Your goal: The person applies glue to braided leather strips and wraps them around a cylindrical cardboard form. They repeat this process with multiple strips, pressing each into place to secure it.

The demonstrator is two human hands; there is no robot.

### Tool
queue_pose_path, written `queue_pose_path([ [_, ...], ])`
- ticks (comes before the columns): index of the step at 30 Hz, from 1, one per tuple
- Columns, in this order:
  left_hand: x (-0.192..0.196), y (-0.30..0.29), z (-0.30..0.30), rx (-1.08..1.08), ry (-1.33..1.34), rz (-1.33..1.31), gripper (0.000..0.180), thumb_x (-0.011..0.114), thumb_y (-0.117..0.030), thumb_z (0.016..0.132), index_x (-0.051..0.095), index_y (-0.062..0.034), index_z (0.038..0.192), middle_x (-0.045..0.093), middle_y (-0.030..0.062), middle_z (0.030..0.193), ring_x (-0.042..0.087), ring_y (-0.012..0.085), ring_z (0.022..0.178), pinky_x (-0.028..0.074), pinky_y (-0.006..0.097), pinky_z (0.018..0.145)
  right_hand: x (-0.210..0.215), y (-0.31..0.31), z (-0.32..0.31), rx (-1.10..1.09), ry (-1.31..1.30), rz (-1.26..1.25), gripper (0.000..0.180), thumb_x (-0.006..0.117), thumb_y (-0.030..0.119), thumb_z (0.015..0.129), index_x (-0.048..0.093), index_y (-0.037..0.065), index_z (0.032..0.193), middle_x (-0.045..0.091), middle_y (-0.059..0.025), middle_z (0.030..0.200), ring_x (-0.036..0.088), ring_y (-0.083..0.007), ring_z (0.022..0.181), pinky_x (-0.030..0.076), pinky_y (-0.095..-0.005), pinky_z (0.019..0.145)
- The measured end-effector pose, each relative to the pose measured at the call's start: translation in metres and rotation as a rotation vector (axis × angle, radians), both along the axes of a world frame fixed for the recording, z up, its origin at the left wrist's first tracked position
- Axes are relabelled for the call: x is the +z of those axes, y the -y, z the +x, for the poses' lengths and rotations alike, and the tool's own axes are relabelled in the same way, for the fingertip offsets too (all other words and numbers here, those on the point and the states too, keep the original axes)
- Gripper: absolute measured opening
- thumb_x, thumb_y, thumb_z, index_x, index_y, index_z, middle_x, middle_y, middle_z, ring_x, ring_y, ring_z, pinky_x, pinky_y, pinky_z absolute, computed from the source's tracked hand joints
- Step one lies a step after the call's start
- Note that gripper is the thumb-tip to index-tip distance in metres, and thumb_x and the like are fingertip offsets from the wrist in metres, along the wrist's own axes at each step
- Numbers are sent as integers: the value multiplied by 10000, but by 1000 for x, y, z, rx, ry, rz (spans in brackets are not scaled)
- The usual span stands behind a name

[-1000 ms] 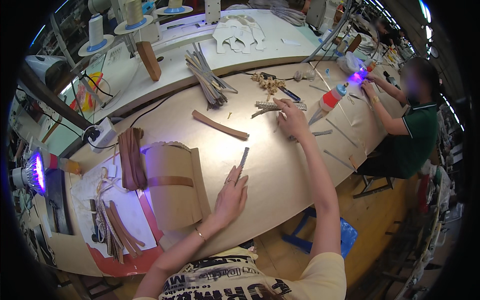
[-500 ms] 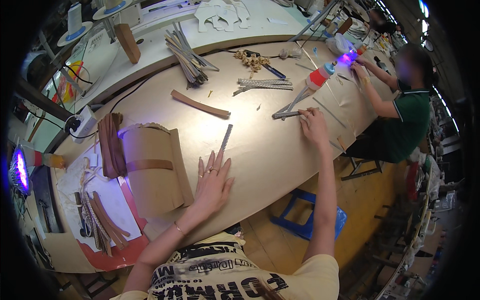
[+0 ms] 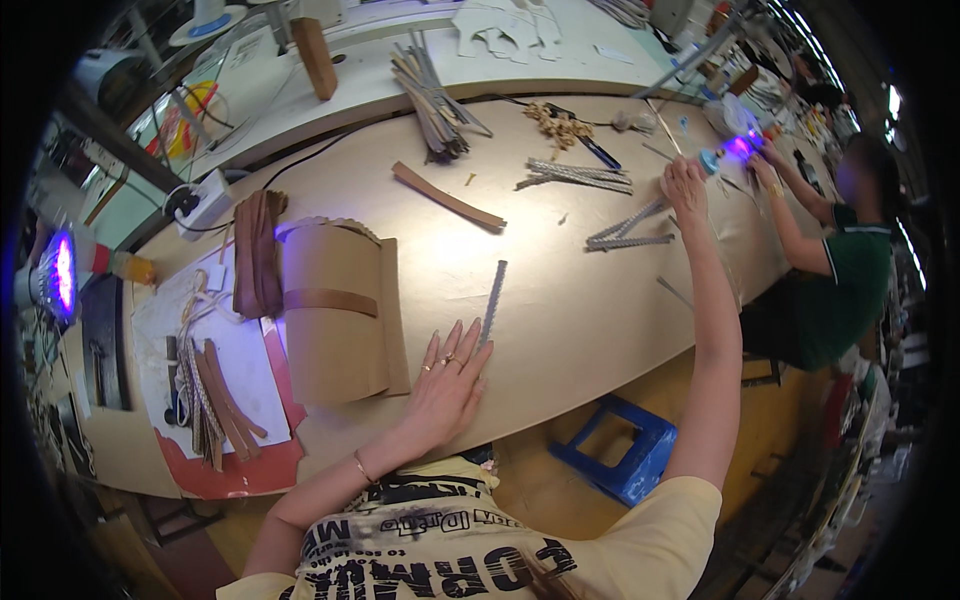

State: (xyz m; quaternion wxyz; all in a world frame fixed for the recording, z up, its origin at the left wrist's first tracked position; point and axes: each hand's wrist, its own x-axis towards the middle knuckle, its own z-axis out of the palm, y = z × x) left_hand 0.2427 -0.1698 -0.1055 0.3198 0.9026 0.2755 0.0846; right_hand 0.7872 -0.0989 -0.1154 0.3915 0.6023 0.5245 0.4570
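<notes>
Right hand mostly hiding bottle, left hand partly covering strip

Black printing covers the front of the pale yellow, short-sleeved fabric T-shirt beside the front edge of the smooth, gold-tan table: large solid capitals lowest, outlined letters above, a small lowercase line at the left. Near the table's left edge, the red band on an amber plastic bottle is too blurred to read.
</notes>
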Motion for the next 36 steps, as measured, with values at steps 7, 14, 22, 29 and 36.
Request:
queue_pose_path([
  [7,-9,-26,17,21,20,128,540,531,-224,958,379,-19,1434,275,178,1548,220,397,1436,157,533,1178,33,7,-12,-179,-381,337,275,625,189,843,614,100,1103,568,-55,1070,586,-220,985,498,-359,754],
  [14,-30,-32,37,-114,2,199,593,530,-319,961,362,-30,1451,275,162,1552,213,370,1443,160,514,1182,95,97,-108,-136,-1645,1237,555,720,395,807,561,79,1235,636,-98,1139,652,-251,1008,561,-420,787],
  [22,-19,-22,22,-73,23,179,627,557,-359,945,369,-33,1447,241,172,1562,204,360,1448,151,517,1183,22,84,-277,331,-2524,1408,503,754,262,836,551,26,1231,644,-91,1105,637,-194,968,533,-358,812],
  [29,-13,22,-30,-100,-70,171,645,577,-388,932,379,-54,1447,235,209,1554,216,354,1446,164,528,1173,39,37,-301,430,-1928,1075,506,843,245,756,624,-35,1116,679,-110,1020,653,-193,908,517,-336,825],
  [36,-25,36,-53,-94,-37,136,666,552,-411,931,359,-55,1460,247,213,1551,229,366,1439,203,528,1162,29,19,-307,494,-1852,1006,591,870,313,731,614,-45,1125,682,-123,1030,659,-207,949,513,-342,869],
])
